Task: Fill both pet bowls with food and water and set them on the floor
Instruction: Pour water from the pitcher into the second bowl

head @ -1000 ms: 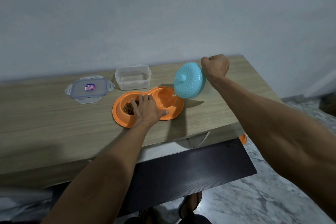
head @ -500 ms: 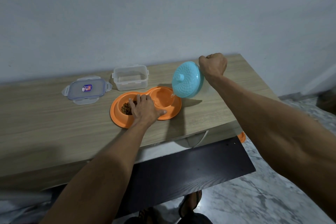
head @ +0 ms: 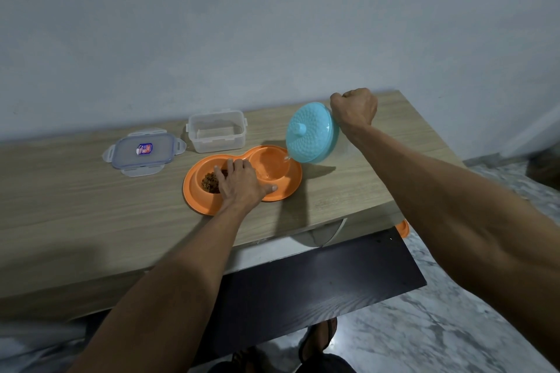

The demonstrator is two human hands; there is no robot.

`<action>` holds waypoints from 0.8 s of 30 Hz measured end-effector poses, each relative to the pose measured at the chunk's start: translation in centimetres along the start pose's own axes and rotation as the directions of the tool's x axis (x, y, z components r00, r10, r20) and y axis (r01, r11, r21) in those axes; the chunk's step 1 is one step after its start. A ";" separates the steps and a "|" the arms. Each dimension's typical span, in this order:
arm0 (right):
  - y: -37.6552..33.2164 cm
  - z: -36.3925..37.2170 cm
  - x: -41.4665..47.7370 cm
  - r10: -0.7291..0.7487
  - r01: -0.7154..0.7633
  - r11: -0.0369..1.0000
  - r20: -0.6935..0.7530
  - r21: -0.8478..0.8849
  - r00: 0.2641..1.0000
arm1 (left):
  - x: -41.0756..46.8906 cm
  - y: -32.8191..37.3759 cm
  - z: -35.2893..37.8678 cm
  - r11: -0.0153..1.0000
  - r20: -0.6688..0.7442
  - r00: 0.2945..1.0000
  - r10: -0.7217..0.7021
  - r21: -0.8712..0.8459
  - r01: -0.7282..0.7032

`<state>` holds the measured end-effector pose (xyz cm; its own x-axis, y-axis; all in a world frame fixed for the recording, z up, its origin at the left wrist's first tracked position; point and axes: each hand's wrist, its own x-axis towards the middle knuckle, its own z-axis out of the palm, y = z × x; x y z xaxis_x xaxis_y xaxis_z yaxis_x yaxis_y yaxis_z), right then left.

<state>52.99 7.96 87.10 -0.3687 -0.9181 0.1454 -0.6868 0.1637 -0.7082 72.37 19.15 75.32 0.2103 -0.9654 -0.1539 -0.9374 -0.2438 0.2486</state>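
On the desk (head: 91,206), the left hand (head: 239,183) lies flat, open, steadying the orange double bowl (head: 194,191): kibble (head: 209,182) fills its left well. Farther right, the right hand (head: 353,107), fisted on the tilted blue jug (head: 312,133), pours water (head: 286,158) into the right well. Setting it on the floor remains.

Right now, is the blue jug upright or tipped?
Tipped: the right hand tilts the blue jug, its lid facing sideways, water running into the orange double bowl.

Both forearms are bare, no sleeves, watch or rings showing. The left hand (head: 242,183) and right hand (head: 354,107) wear nothing. Dark sandals (head: 318,339) cover the feet.
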 end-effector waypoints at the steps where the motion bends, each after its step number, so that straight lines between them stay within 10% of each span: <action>1: 0.0 0.0 0.0 0.001 -0.001 1.000 0.002 0.002 1.000 | 0.0 0.0 0.0 1.000 -0.002 1.000 0.002 -0.001 -0.002; 24: 2.1 0.5 2.2 0.295 -0.287 0.897 0.029 0.338 0.955 | -0.3 0.3 -0.4 1.000 0.016 1.000 0.003 0.003 -0.003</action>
<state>51.10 6.14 85.62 -0.5362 -0.8393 -0.0898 -0.2985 0.2881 -0.9099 72.18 19.35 75.81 0.2034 -0.9645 -0.1682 -0.9387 -0.2409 0.2466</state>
